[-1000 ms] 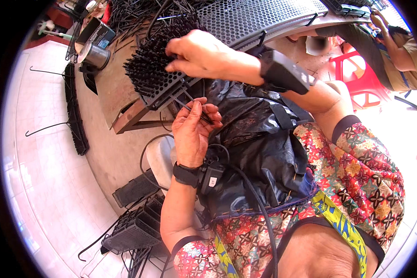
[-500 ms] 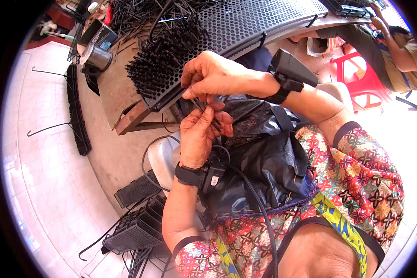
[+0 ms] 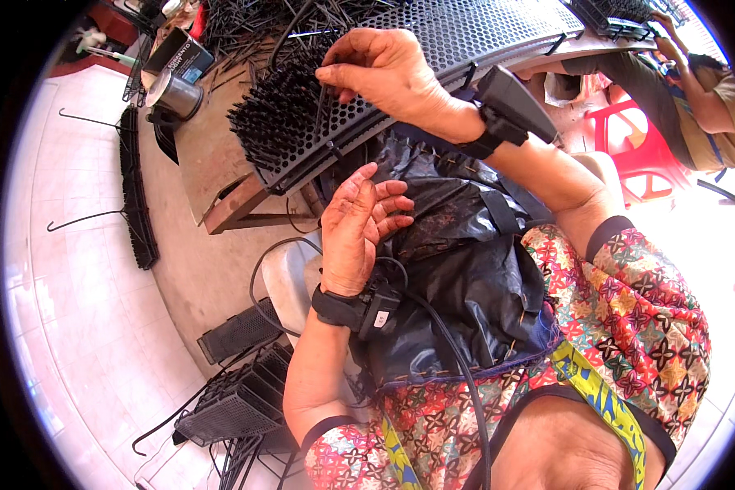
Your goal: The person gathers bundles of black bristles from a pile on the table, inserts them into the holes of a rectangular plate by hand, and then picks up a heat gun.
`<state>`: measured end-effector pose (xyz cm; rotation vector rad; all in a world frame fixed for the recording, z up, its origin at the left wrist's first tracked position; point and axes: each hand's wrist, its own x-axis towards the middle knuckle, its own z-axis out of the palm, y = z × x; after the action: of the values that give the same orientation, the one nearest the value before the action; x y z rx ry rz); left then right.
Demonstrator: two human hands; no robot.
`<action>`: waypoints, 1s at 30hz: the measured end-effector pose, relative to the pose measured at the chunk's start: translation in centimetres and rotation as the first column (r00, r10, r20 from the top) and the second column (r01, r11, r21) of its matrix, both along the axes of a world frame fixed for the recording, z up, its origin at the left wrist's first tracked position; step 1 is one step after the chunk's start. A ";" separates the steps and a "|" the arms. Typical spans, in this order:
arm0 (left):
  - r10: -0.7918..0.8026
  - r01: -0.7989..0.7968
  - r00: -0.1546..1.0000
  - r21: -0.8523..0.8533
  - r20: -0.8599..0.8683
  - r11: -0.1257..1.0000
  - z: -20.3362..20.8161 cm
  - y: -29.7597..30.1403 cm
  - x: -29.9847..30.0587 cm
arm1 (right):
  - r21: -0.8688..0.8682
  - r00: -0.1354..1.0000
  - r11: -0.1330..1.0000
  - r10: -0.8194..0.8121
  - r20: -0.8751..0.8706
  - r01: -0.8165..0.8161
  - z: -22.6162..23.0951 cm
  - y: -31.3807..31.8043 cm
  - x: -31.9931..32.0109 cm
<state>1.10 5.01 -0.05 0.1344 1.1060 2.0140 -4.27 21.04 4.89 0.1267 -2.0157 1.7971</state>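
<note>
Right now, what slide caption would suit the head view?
Right hand pinching a thin dark strand at a perforated panel with black bristles, left hand open nearer the body.

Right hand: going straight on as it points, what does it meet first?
The right hand would likely meet the dense black bristles on the perforated panel first, though depth is unclear.

Two wristbands [image 3: 340, 308], one red chair [image 3: 639, 158], one tin [image 3: 177, 94].

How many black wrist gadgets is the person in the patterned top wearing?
2: the left gadget sits behind the left hand, the right gadget behind the right hand, which is over the perforated panel. Both wrists are in view.
</note>
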 end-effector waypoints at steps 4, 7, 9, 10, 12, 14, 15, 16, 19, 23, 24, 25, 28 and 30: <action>0.014 -0.014 1.000 0.003 0.020 1.000 0.1 0.1 0.0 | 0.279 0.982 0.953 -0.075 -0.175 0.123 -0.9 -0.5 -0.6; 0.019 -0.019 1.000 -0.011 0.008 1.000 -0.2 0.0 -0.1 | 0.401 0.960 0.899 -0.063 -0.273 0.174 -0.1 -1.0 -0.6; 0.021 -0.021 1.000 -0.009 0.007 1.000 -0.1 0.1 -0.1 | 0.426 0.946 0.883 -0.058 -0.319 0.197 0.2 -1.0 -0.6; 0.020 -0.020 1.000 -0.005 0.010 1.000 -0.1 0.1 -0.1 | 0.443 0.934 0.871 -0.050 -0.354 0.215 0.2 -0.9 -0.6; 0.024 -0.024 1.000 -0.001 0.018 1.000 -0.3 0.0 -0.2 | 0.467 0.921 0.855 -0.030 -0.388 0.225 0.2 -1.1 -0.7; 0.028 -0.028 1.000 -0.007 0.009 1.000 -0.2 -0.1 -0.1 | 0.486 0.921 0.847 -0.010 -0.390 0.215 0.1 -1.3 -0.6; 0.030 -0.030 1.000 -0.010 0.004 1.000 -0.1 -0.1 -0.1 | 0.494 0.923 0.849 0.019 -0.383 0.187 0.1 -1.5 -0.6; 0.037 -0.037 0.999 -0.010 0.004 0.999 -0.1 -0.4 -0.1 | 0.499 0.925 0.853 0.053 -0.375 0.153 0.0 -2.0 -0.7; 0.023 -0.023 1.000 -0.005 0.009 1.000 -0.4 -0.1 -0.2 | 0.541 0.925 0.834 0.117 -0.362 0.106 0.0 -2.0 -1.2; 0.020 -0.020 1.000 -0.007 0.018 1.000 -0.5 -0.2 -0.2 | 0.552 0.947 0.834 0.172 -0.271 0.006 0.4 -2.1 -1.5; 0.019 -0.019 1.000 -0.004 0.019 1.000 -0.4 -0.2 -0.2 | 0.551 0.953 0.835 0.167 -0.252 0.000 0.7 -2.0 -1.4; 0.014 -0.014 1.000 -0.002 0.018 1.000 -0.3 -0.1 -0.2 | 0.550 0.959 0.835 0.161 -0.232 -0.007 0.8 -1.9 -1.3; 0.010 -0.010 1.000 -0.004 0.017 1.000 -0.3 -0.1 -0.2 | 0.574 0.961 0.818 0.186 -0.206 -0.036 0.5 -1.8 -1.3; 0.010 -0.010 1.000 -0.006 0.020 1.000 -0.4 -0.2 -0.3 | 0.576 0.958 0.816 0.202 -0.202 -0.051 0.1 -1.9 -1.5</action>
<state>0.80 4.78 -0.45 0.1061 1.1020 2.0163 -5.77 19.12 5.01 0.6543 -2.3198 1.1110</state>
